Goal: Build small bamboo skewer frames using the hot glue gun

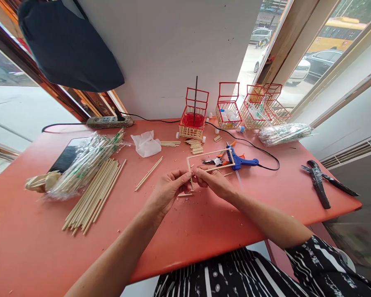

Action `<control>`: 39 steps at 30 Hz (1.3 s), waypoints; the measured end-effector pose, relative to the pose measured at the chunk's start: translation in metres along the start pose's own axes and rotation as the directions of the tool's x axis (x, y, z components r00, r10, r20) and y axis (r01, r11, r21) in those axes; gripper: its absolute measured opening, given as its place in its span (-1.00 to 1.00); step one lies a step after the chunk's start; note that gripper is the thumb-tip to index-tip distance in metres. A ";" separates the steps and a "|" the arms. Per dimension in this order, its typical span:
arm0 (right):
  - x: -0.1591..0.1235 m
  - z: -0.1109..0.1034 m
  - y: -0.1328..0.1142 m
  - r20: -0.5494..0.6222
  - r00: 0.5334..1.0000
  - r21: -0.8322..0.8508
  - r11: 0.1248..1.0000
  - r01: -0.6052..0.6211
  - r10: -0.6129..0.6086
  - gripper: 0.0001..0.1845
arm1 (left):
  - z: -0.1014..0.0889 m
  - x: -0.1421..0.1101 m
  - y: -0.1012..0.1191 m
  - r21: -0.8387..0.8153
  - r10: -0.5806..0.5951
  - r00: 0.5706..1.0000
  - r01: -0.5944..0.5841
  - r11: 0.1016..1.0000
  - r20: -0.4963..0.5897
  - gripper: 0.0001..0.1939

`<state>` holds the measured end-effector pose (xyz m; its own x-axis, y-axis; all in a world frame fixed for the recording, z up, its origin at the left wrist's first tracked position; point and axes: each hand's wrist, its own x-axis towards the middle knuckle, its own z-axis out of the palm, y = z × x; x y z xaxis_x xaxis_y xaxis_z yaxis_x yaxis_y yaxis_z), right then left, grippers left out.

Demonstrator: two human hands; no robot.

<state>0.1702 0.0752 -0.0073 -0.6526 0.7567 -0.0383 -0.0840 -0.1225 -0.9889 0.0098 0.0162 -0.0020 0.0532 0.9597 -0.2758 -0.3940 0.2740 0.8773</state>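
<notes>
Between both hands, above the table, is a rectangular frame (209,154) made of thin wooden sticks. My left hand (174,183) pinches its lower left corner. From the other side, the fingers of my right hand (212,179) close on the same corner and the lower bar. Just past the frame lies a blue glue gun (243,161) with its nozzle side partly behind the frame. Pliers with orange handles (218,161) rest beside it, partly hidden. A short stick (185,195) lies below my left fingertips.
Bundled sticks (95,194) and plastic-wrapped sticks (80,169) cover the left side. Small stick baskets with red rims, such as one basket (191,130), stand along the wall. A black cable (250,142) crosses the back. Black cutters (320,185) lie near the right edge.
</notes>
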 end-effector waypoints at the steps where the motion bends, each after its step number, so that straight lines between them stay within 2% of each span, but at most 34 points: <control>1: 0.000 0.000 0.000 -0.005 1.000 0.002 1.000 -0.001 0.001 -0.50 | 0.000 0.000 0.000 0.001 0.001 1.000 -0.001 1.000 0.005 -0.65; 8: 0.000 0.001 -0.001 0.001 1.000 0.003 1.000 -0.015 0.015 -0.50 | 0.001 -0.001 0.000 0.016 0.022 1.000 -0.022 1.000 0.000 -0.64; 16: 0.001 -0.002 0.009 0.039 0.998 0.071 0.996 -0.048 0.045 -0.39 | 0.007 0.000 -0.005 0.091 0.146 0.981 -0.135 0.987 -0.126 -0.65; 25: 0.001 0.001 0.005 0.043 0.999 0.101 0.995 -0.020 0.016 -0.47 | 0.010 -0.004 -0.007 0.063 0.088 0.984 -0.079 0.995 -0.155 -0.67; 36: 0.001 0.003 0.010 0.049 0.999 0.069 0.998 0.007 -0.010 -0.47 | 0.011 -0.003 -0.009 0.016 0.058 0.985 -0.057 0.998 -0.160 -0.65; 39: 0.000 0.004 0.011 0.045 0.999 0.066 0.998 0.011 -0.014 -0.46 | 0.011 -0.002 -0.008 0.009 0.082 0.984 -0.082 0.997 -0.158 -0.63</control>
<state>0.1664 0.0718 -0.0172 -0.6849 0.7285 -0.0178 -0.1405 -0.1559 -0.9777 0.0230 0.0124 -0.0036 -0.1250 0.9571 -0.2614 -0.3889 0.1951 0.9004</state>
